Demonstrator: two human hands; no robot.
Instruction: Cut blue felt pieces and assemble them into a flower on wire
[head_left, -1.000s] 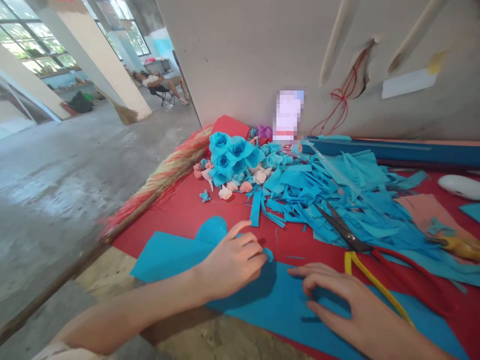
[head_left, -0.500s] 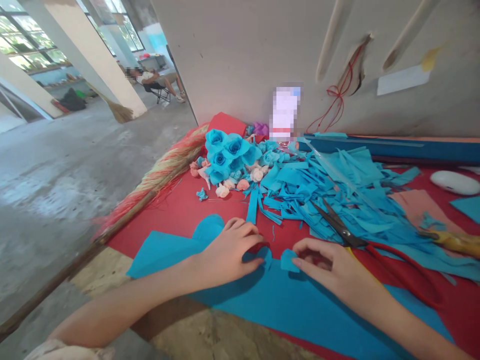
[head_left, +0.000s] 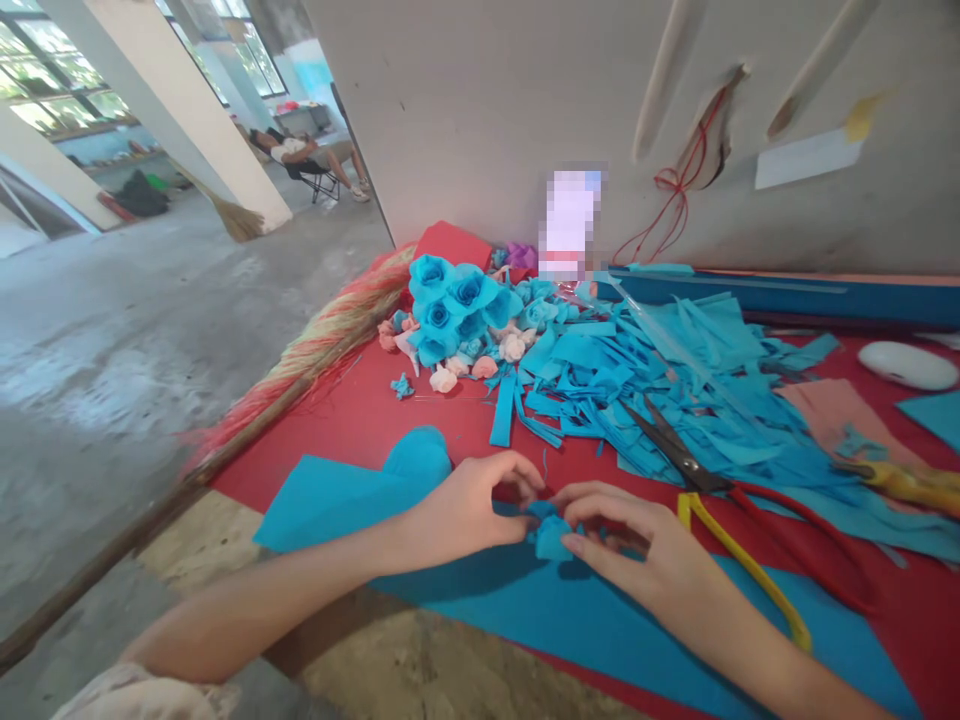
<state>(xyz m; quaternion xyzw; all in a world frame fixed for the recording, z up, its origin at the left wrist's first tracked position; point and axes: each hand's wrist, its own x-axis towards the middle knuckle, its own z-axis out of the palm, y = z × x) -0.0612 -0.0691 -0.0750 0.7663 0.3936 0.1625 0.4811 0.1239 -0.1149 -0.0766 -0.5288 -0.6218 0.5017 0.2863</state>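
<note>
Left hand point(head_left: 469, 505) half curled, thumb and fingertips pinched on one side of a small crumpled blue piece point(head_left: 547, 537); right hand point(head_left: 637, 550) likewise half closed, thumb and forefinger gripping the other side of the same piece, remaining fingers loosely bent. Held between the two hands just above a large blue sheet point(head_left: 525, 610), near its far edge, at the near middle of the red-covered worktop point(head_left: 352, 420). Just right of the right hand, scissors point(head_left: 675, 452) lying flat, blade tips toward the far left, red and yellow handles trailing to the near right. Beyond and around the blades, a wide heap of blue strips point(head_left: 675, 360) spread over the middle and right of the worktop. At the heap's far left end, a cluster of blue roses point(head_left: 450, 300), with small pink and white buds point(head_left: 487, 367) just in front. Along the worktop's left edge, a broom point(head_left: 300, 365) lying flat. Far right, a white oval object point(head_left: 907, 365), well apart from both hands. Behind everything, a pale wall point(head_left: 487, 100).
</note>
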